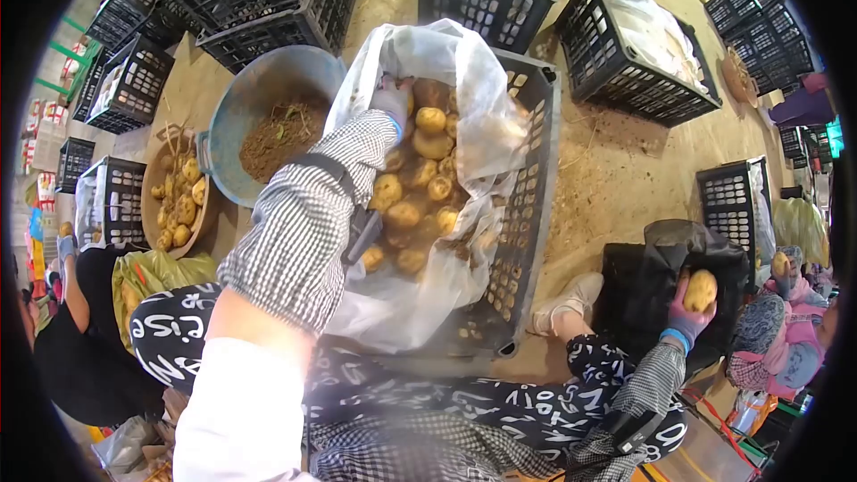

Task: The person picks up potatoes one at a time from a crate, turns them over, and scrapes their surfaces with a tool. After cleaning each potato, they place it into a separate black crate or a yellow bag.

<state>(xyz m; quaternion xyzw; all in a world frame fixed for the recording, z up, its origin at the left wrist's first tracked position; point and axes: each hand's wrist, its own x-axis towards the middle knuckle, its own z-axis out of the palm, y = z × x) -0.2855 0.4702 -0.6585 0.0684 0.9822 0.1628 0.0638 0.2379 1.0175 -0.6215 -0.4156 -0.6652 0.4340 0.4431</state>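
Observation:
My left hand [391,100], in a grey-purple glove with a blue cuff, reaches into the far end of a black plastic crate [527,214] lined with a clear plastic bag [482,62]. Potatoes [431,145] lie inside, right beside this hand. Its fingertips are too hidden to show whether they grip anything. Out to the right, my right hand [689,314], gloved alike, is closed around a yellowish potato [702,289]. That hand is above a black bag-like container [629,290] beside my foot.
A blue tub [245,116] with soil and plant bits stands left of the crate, near a basket of potatoes [183,201]. More crates [486,0] with liners stand ahead, including one at front right [638,54]. Other people sit at both sides, one in pink [777,339].

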